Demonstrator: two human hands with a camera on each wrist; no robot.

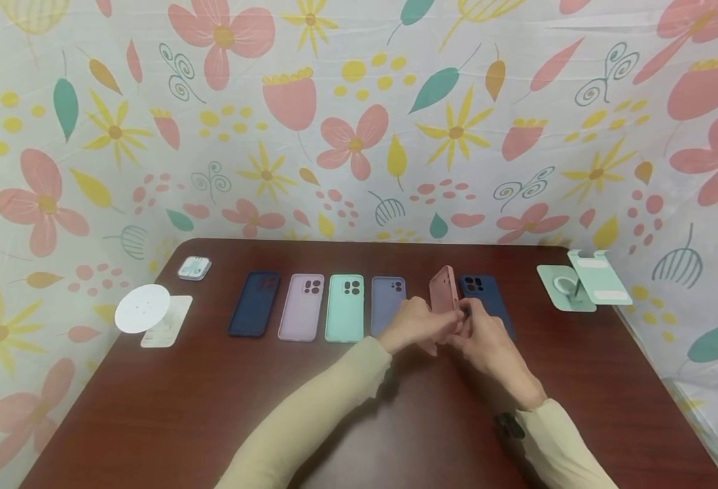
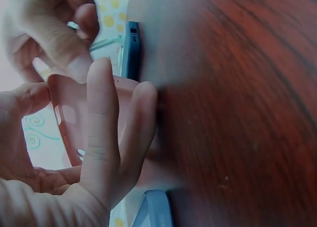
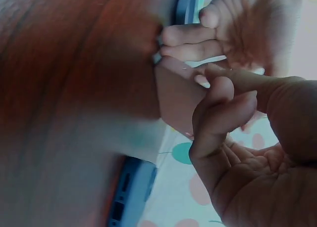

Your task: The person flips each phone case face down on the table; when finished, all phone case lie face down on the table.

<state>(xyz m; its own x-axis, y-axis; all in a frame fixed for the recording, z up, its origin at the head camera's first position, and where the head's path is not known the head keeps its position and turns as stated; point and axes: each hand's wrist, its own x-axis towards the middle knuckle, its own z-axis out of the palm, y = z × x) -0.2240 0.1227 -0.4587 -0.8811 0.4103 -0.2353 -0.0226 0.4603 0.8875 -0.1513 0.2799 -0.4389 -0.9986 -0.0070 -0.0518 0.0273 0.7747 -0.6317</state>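
Gripping a pink, rectangular, plastic-looking phone case (image 1: 442,291) near its lower end in curled fingers of left hand (image 1: 418,322) and right hand (image 1: 488,339), equally near, and holding its long axis steeply upward from them over the red-brown wooden table (image 1: 334,421).

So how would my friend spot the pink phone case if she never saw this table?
Find the big brown table, then the row of phone cases across it. Near the row's right end, between a greyish-blue case and a dark blue case, a left hand and a right hand hold the pink case. It's the one tilted up; its neighbours lie flat.
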